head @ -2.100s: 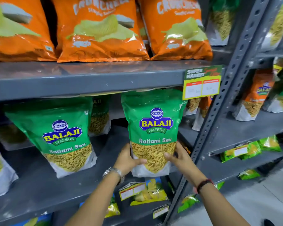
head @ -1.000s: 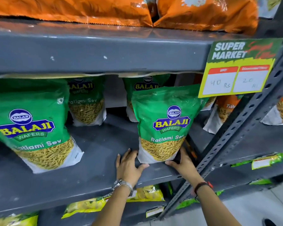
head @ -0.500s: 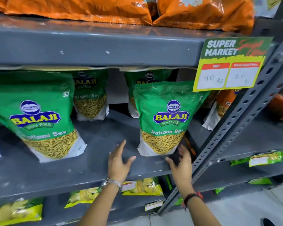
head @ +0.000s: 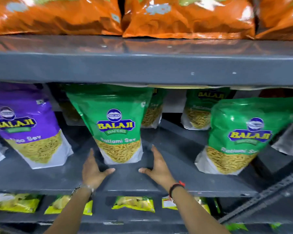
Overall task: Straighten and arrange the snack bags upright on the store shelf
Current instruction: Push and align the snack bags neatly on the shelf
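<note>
A green Balaji Ratlami Sev bag (head: pixel 115 125) stands upright in the middle of the grey shelf (head: pixel 176 174), leaning a little to the left. My left hand (head: pixel 93 171) is open just left of its base, fingers almost touching the bag. My right hand (head: pixel 156 168) is open on the shelf to the right of the base, a short gap away. Another green Ratlami Sev bag (head: pixel 242 137) stands upright further right. A purple Balaji sev bag (head: pixel 27 125) leans on the left. Two more green bags (head: pixel 201 112) stand at the back.
Orange crisp bags (head: pixel 184 19) fill the shelf above, whose front lip (head: pixel 142 68) hangs low over the green bags. Yellow-green packets (head: pixel 134 203) lie on the shelf below. A perforated grey upright (head: pixel 267 198) runs along the lower right.
The view has shifted left: my hands left the right-hand green bag and now flank the middle green bag. The purple bag has come into view; the price tag is gone from sight.
</note>
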